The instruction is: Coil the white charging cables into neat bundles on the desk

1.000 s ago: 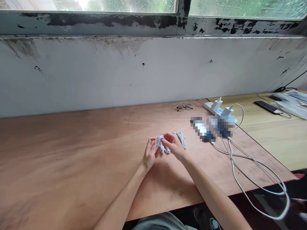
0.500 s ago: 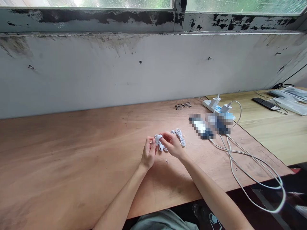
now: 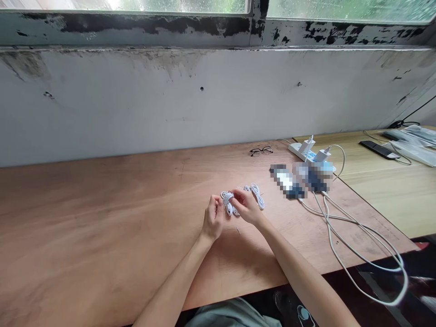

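A small bundle of white cable (image 3: 227,197) is held just over the table between my two hands. Thumb and fingers of my left hand (image 3: 213,219) are closed at the bundle's left side, hiding that end. On the other side my right hand (image 3: 246,207) grips the bundle, its thumb and index finger pressed against the loops. Behind and below them, more coiled white cables lie on the table, partly hidden by my hands. One coiled cable (image 3: 258,196) shows plainly right of my right hand. A thin white scrap (image 3: 238,230) lies in front of the hands.
Black-framed glasses (image 3: 261,151) rest near the wall. A white power strip (image 3: 297,151) with chargers stands at the back right, beside blurred devices. Long white cables (image 3: 361,222) loop over the table's right edge. A black phone (image 3: 379,149) lies on the adjoining light table.
Both hands stay almost in place around the cable bundle. Its loops have shifted slightly between the fingers. The whole view has moved a little.
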Demonstrator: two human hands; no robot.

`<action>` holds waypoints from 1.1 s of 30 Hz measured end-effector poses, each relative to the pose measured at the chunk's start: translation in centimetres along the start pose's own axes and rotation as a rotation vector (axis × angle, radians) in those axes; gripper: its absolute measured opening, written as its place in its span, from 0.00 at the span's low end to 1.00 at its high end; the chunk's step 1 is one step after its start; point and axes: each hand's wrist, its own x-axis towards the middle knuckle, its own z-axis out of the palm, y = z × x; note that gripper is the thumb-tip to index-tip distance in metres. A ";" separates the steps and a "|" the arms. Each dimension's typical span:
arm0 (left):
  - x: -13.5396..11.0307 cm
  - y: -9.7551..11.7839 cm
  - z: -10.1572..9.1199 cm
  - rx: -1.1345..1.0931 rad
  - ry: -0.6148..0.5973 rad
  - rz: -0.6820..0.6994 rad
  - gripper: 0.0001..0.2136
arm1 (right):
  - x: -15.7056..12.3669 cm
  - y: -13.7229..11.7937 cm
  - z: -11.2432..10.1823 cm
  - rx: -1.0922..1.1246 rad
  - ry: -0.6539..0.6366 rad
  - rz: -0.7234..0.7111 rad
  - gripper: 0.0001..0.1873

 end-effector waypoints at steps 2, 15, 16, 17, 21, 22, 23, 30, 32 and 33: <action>0.0 -0.3 0.1 -0.010 0.002 -0.024 0.15 | 0.0 0.0 -0.1 -0.018 -0.012 0.001 0.10; -0.2 0.0 0.0 -0.119 0.009 -0.044 0.15 | -0.1 0.6 -0.3 0.119 -0.079 0.011 0.14; -0.2 0.1 0.0 -0.123 0.010 -0.047 0.15 | -0.1 0.7 -0.2 0.127 -0.071 0.006 0.14; -0.2 0.1 0.0 -0.123 0.008 -0.050 0.15 | -0.1 0.7 -0.2 0.131 -0.062 -0.001 0.14; -0.3 0.1 0.1 -0.122 0.011 -0.064 0.15 | -0.2 0.6 0.0 0.148 -0.057 -0.017 0.14; -0.3 0.1 0.2 -0.137 0.011 -0.072 0.16 | -0.2 0.5 0.0 0.162 -0.061 -0.010 0.13; -0.2 0.2 0.2 -0.166 0.008 -0.089 0.16 | -0.2 0.4 0.0 0.179 -0.066 0.004 0.13; 0.3 0.7 0.6 -0.614 -0.096 -0.412 0.19 | 0.1 -0.1 0.0 0.310 -0.168 0.096 0.16; 0.5 0.7 0.5 -0.700 -0.115 -0.457 0.19 | 0.1 0.0 0.0 0.285 -0.169 0.086 0.15; 0.6 0.7 0.5 -0.735 -0.123 -0.471 0.19 | 0.1 0.0 0.1 0.251 -0.165 0.077 0.14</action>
